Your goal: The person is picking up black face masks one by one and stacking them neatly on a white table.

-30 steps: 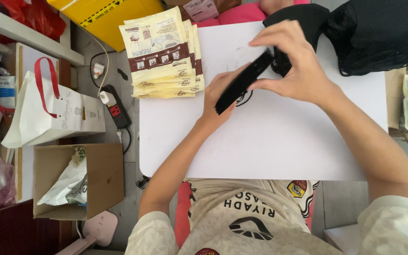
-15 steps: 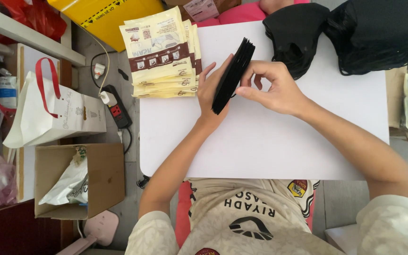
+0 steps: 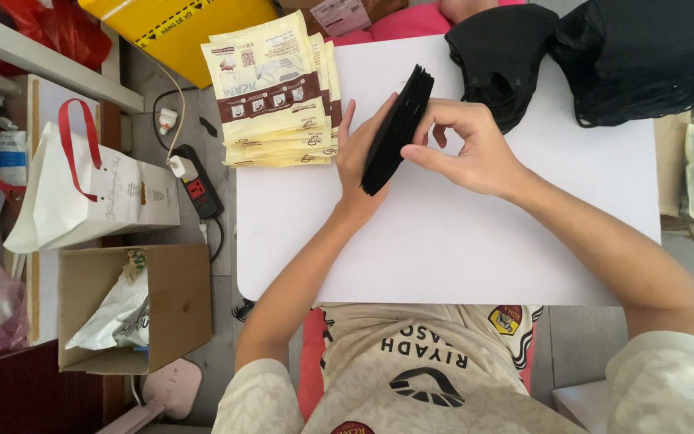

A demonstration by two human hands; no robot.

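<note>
A thin stack of black masks [image 3: 396, 130] stands on edge over the white table [image 3: 459, 241], pressed between both palms. My left hand [image 3: 357, 165] lies flat against its left side, fingers straight. My right hand [image 3: 466, 146] pinches its right side with thumb and fingers. Right beside my left hand lies a fanned pile of yellow and brown packets [image 3: 276, 92] at the table's far left corner. Loose black masks [image 3: 501, 68] sit in a heap at the far edge, behind my right hand.
A large black bag [image 3: 640, 60] fills the far right corner. On the floor at left are a white paper bag with red handles [image 3: 90, 201], an open cardboard box [image 3: 134, 309], a power strip [image 3: 196, 186] and a yellow box [image 3: 190, 28].
Both hands have brought the black stack leftward from the mask heap toward the table's middle and turned it upright on its edge. The left palm now presses flat against it.
</note>
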